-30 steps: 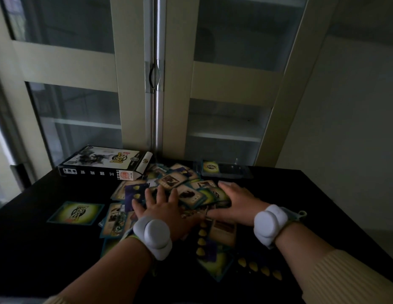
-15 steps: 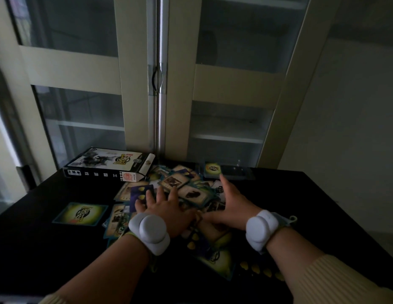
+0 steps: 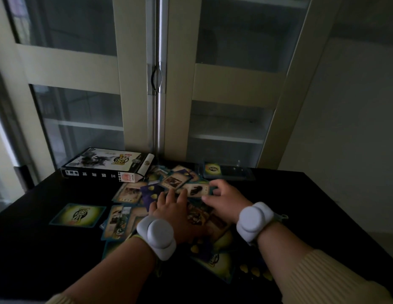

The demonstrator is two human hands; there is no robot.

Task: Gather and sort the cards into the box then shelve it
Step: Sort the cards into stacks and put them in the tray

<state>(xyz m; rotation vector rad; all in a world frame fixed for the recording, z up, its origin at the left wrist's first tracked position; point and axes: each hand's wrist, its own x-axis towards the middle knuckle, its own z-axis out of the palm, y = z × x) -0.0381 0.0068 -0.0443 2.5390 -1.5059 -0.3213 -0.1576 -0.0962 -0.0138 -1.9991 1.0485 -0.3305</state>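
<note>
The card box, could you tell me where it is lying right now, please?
In the head view the card box lies flat at the table's far left, against the cabinet, just left of the scattered cards.

I'm working in dim, murky light. Beyond my hands (image 3: 178, 213), cabinet lines are bowing toward the edges.

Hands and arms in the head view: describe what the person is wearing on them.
Both hands are bare. The left hand has a white, rounded, two-lobed device strapped at the wrist; the right hand has a matching white device with a small strap end or clip sticking out beside it. Cream ribbed knit sleeves are pushed up both forearms. No rings or markings can be made out.
</note>
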